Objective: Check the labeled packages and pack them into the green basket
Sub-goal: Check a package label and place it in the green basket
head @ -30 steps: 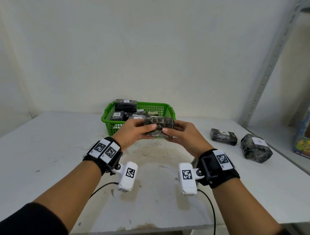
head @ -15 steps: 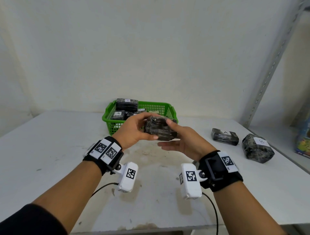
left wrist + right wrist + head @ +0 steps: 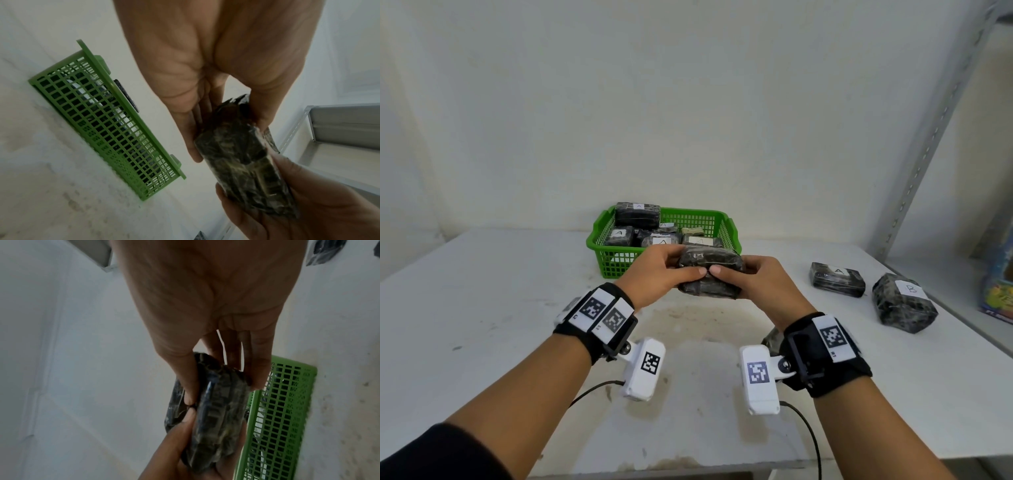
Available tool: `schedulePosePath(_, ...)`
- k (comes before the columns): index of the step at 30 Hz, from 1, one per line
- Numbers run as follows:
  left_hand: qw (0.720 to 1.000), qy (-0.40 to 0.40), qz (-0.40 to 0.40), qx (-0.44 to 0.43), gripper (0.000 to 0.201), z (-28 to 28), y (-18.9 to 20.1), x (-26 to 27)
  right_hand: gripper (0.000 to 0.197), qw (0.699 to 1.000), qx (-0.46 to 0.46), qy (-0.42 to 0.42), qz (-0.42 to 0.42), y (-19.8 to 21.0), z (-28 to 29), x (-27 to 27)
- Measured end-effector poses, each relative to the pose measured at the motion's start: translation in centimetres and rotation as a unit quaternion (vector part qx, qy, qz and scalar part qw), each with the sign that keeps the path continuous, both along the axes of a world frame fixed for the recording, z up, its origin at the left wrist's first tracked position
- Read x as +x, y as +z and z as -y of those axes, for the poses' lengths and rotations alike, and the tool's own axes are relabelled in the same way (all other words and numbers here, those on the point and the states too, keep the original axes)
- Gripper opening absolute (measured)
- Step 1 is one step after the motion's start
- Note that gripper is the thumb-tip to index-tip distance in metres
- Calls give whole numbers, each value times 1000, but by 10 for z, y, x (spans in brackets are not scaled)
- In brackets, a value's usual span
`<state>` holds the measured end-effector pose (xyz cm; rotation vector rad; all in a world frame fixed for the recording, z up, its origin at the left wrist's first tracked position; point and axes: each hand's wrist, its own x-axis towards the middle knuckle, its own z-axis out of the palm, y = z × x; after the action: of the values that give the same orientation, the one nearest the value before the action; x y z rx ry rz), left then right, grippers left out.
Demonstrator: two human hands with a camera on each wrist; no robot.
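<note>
— Head view: I've got both hands back on the package (image 3: 709,274). Half a second ago my right hand (image 3: 756,284) was flat beneath it; now it and my left hand (image 3: 659,274) pinch it, thumbs meeting, no label showing.
— So checking isn't finished?
— I'd say not. Basket (image 3: 619,265) sits just beyond my hands, already holding A packages. To my right lie package A (image 3: 837,284) and package B (image 3: 904,303). Nothing blocks the way.
</note>
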<state>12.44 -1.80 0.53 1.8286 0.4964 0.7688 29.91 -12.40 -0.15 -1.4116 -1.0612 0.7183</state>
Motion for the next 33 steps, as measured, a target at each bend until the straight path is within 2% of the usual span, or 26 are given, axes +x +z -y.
schedulePosePath(7, 999, 37, 22, 6, 34, -7, -3, 0, 45, 1000, -3, 17, -2, 2, 0, 1)
schedulePosePath(10, 998, 4, 47, -52, 43, -7, -3, 0, 40, 1000, 12, 16, 3, 4, 2, 3)
schedulePosePath(12, 999, 6, 46, -26, 45, -6, -1, -1, 38, 1000, 22, 1, 22, 4, 2, 5)
schedulePosePath(14, 998, 28, 53, 12, 43, -7, -1, 1, 45, 999, 24, -5, 35, 3, 1, 5)
schedulePosePath(16, 996, 50, 67, 39, 43, -7, -1, 2, 60, 1000, 3, -1, 25, 5, -1, 3)
schedulePosePath(19, 992, 65, 78, 76, 47, -10, -2, 2, 76, 995, -30, 57, -78, 10, 1, 2)
schedulePosePath(21, 991, 57, 74, 95, 50, -11, -2, 2, 68, 988, -33, 93, -120, 14, 4, 2)
schedulePosePath(24, 992, 35, 62, 107, 53, -10, -2, -1, 43, 990, -36, 84, -110, 15, 7, 0)
schedulePosePath(27, 996, -4, 61, 67, 63, -7, -2, -4, 32, 992, -32, 67, -102, 13, 6, 1)
schedulePosePath(31, 996, -49, 31, -63, 74, -6, -3, -5, 46, 991, -11, 64, -113, 8, 5, 3)
schedulePosePath(33, 992, -49, 37, -114, 67, -6, -4, -4, 43, 992, -8, 63, -106, 8, 4, 4)
